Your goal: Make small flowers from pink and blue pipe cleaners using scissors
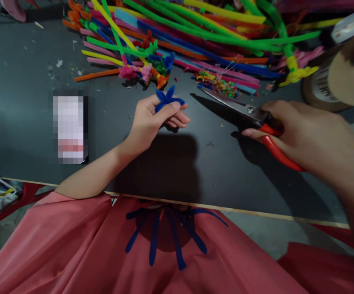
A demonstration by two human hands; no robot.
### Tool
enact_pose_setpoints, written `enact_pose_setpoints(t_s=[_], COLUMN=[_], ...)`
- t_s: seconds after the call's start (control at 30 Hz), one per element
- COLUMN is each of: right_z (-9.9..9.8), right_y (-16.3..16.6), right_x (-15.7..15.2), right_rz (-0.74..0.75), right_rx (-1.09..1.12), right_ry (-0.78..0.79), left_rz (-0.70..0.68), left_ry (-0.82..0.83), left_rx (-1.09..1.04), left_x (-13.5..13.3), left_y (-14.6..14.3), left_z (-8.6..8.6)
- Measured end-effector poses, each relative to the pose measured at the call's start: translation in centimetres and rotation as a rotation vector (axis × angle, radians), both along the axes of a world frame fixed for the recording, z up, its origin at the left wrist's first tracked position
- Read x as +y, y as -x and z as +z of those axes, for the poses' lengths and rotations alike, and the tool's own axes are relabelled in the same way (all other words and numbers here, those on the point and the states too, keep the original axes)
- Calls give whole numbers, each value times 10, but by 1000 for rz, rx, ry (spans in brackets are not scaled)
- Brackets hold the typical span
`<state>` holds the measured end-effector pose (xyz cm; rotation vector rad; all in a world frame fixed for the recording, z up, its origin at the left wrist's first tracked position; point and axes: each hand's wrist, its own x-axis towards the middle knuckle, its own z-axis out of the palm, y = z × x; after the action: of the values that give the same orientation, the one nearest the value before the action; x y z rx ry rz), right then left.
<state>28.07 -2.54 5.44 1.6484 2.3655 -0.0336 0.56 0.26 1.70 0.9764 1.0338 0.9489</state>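
Observation:
Between the thumb and fingers of my left hand [152,118] is a blue pipe-cleaner flower [165,98] with pointed petals; its underside is hidden by the hand. My right hand [305,134] grips a pair of scissors [250,110] by the red handles, with the metal blades pointing left toward the flower but apart from it. Beyond the blade tips lies a small heap of colourful fuzzy clippings [218,83]. Several blue pipe-cleaner strips [175,241] fan out over the red cloth on my lap.
A large pile of coloured pipe cleaners [195,36] covers the far side of the dark table [109,102]. Finished-looking pipe-cleaner flowers [128,72] lie along its near edge. A phone [85,122] rests at left, and a brown round container [314,85] stands at right.

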Motion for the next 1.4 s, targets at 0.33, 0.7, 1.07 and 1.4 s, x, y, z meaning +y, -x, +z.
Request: enact_pose_setpoints(t_s=[0.33, 0.7, 1.07, 1.4], right_z=[10, 8, 4, -1], right_y=[9, 7, 8, 7], right_x=[-1, -6, -4, -4], right_rz=[-36, 63, 107, 130], right_rx=[-136, 390, 448, 486], right_ry=[29, 111, 153, 133], left_rz=[1, -7, -32, -44], left_ry=[-10, -14, -52, -39], left_rx=[-85, -7, -6, -24], left_x=[-1, -1, 0, 0], left_y=[-1, -1, 0, 0], left_z=[0, 2, -1, 0])
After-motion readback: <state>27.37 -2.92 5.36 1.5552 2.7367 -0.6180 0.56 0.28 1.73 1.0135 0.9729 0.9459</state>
